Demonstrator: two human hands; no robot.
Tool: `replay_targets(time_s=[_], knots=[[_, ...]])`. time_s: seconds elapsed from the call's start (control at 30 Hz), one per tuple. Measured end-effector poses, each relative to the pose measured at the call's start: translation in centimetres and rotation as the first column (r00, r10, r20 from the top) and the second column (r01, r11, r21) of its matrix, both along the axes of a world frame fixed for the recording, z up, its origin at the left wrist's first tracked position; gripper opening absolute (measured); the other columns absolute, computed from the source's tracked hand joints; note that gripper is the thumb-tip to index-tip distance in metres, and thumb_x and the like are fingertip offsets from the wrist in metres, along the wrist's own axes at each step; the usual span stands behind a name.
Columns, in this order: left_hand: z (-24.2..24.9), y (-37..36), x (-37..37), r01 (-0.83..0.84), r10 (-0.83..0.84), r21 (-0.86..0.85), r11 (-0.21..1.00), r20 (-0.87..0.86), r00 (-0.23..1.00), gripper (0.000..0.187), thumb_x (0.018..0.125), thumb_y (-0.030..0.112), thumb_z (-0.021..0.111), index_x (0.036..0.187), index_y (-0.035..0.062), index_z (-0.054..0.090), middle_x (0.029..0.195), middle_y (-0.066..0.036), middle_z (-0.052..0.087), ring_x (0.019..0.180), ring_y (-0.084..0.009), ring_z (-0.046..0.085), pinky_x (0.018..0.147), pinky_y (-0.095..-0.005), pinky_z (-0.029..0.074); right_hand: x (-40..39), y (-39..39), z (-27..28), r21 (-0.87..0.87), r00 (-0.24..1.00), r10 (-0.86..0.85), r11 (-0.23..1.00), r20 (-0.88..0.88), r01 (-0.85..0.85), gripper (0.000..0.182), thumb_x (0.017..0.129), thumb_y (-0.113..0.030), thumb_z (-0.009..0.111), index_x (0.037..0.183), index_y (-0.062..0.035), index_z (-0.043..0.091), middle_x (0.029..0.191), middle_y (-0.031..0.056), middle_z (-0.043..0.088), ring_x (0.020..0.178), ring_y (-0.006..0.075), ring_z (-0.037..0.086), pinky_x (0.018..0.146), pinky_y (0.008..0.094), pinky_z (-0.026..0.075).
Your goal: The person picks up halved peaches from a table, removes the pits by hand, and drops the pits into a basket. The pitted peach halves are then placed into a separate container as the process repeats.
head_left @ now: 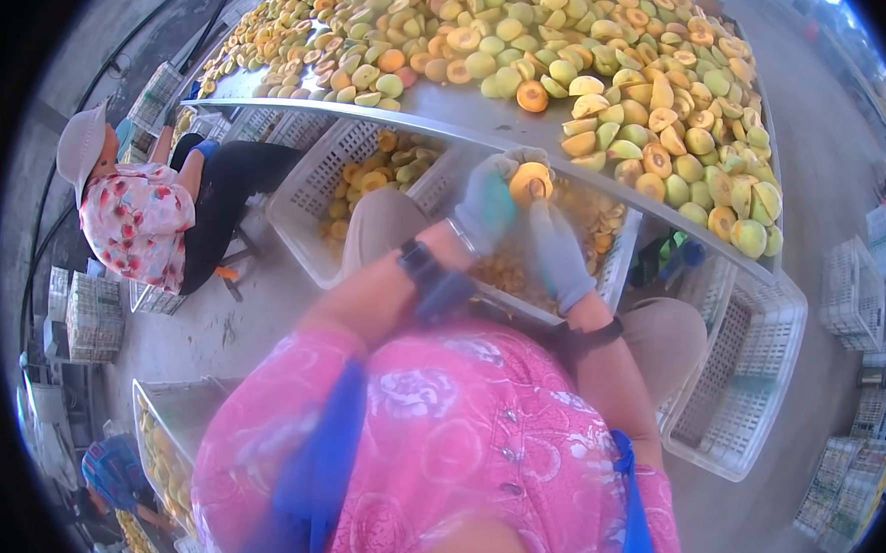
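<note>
My left hand (489, 205), in a pale glove with a green patch, is closed around an apricot half (531, 183) whose cut orange face shows a brown centre. My right hand (559, 251), in a light grey glove, is just below, its fingertips pressed together at the fruit's lower edge. Whatever those fingers may hold is too small to make out. Under both hands, between my knees, a white crate (616, 261) contains small orange-brown pieces. Just ahead, the metal table (462, 107) bears a large heap of halved yellow-green apricots (535, 41).
The table's metal edge (371, 116) runs close beyond my hands. A crate of fruit (302, 194) stands left of my knee, another white crate (738, 382) to my right. A person in a hat (136, 210) sits at left. Stacked crates (853, 293) line the right side.
</note>
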State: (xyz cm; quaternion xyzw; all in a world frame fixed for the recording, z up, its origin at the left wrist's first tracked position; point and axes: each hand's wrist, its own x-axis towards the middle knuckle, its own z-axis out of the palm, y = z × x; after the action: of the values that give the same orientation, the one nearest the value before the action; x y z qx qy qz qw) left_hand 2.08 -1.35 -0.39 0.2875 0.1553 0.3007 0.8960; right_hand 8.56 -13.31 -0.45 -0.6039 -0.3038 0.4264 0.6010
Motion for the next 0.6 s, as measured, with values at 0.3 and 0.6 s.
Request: replay_targets(time_s=[0.3, 0.6], knots=[[1.8, -0.5, -0.6, -0.065, 0.126, 0.399, 0.915, -0.127, 0.984, 0.041, 0.093, 0.034, 0.039, 0.091, -0.0019, 0.060, 0.082, -0.013, 0.061, 0.074, -0.0230, 0.059, 0.071, -0.0314, 0.050, 0.6, -0.4, -0.9, -0.108, 0.984, 0.173, 0.980, 0.046, -0.167, 0.041, 0.098, -0.033, 0.040, 0.110, 0.0022, 0.057, 0.096, 0.0085, 0.060, 0.086, 0.0180, 0.054, 0.079, 0.0302, 0.044], [1.5, 0.0, -0.5, 0.118, 0.073, 0.511, 0.851, -0.338, 0.938, 0.054, 0.097, 0.046, 0.036, 0.074, 0.0022, 0.059, 0.065, -0.009, 0.061, 0.056, -0.0149, 0.057, 0.055, -0.0265, 0.047, 1.5, -0.8, -3.6, 0.239, 0.550, 0.432, 0.890, -0.715, -0.388, 0.028, 0.097, -0.035, 0.044, 0.097, -0.0119, 0.059, 0.070, -0.0042, 0.051, 0.055, 0.0064, 0.047, 0.043, 0.0199, 0.037]])
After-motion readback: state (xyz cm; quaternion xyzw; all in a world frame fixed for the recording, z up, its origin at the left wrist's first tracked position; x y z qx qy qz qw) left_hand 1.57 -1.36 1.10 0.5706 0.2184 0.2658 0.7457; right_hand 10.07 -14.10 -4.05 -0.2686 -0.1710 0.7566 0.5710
